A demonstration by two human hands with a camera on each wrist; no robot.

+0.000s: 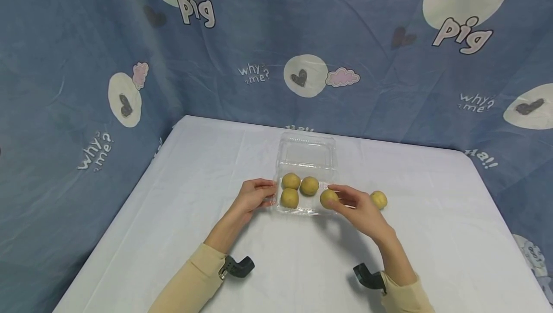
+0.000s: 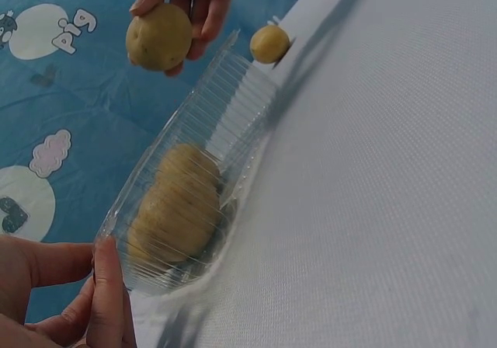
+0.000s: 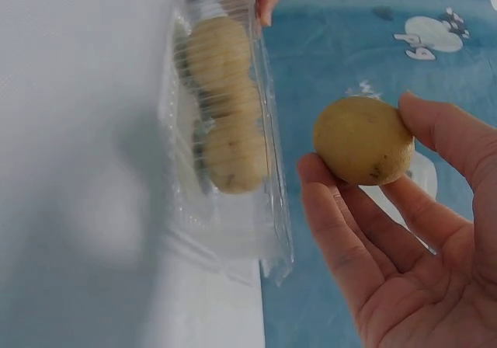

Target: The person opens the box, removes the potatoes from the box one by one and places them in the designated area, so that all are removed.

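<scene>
A clear plastic clamshell container [image 1: 306, 202] lies on the table with its lid [image 1: 306, 152] folded back. Three round yellow fruits [image 1: 290, 198] sit in its left and middle part, blurred through the ribbed wall in both wrist views. My left hand [image 1: 257, 194] pinches the container's left edge between thumb and fingers. Over the right end of the container, my right hand [image 1: 360, 210] holds another yellow fruit [image 3: 363, 140] by its fingertips; a small dark blemish marks its skin. The left wrist view shows this fruit raised above the rim.
One more yellow fruit [image 1: 378, 200] lies on the white-covered table [image 1: 453, 236], just right of my right hand. A blue printed curtain [image 1: 367, 97] hangs along the table's back and left sides.
</scene>
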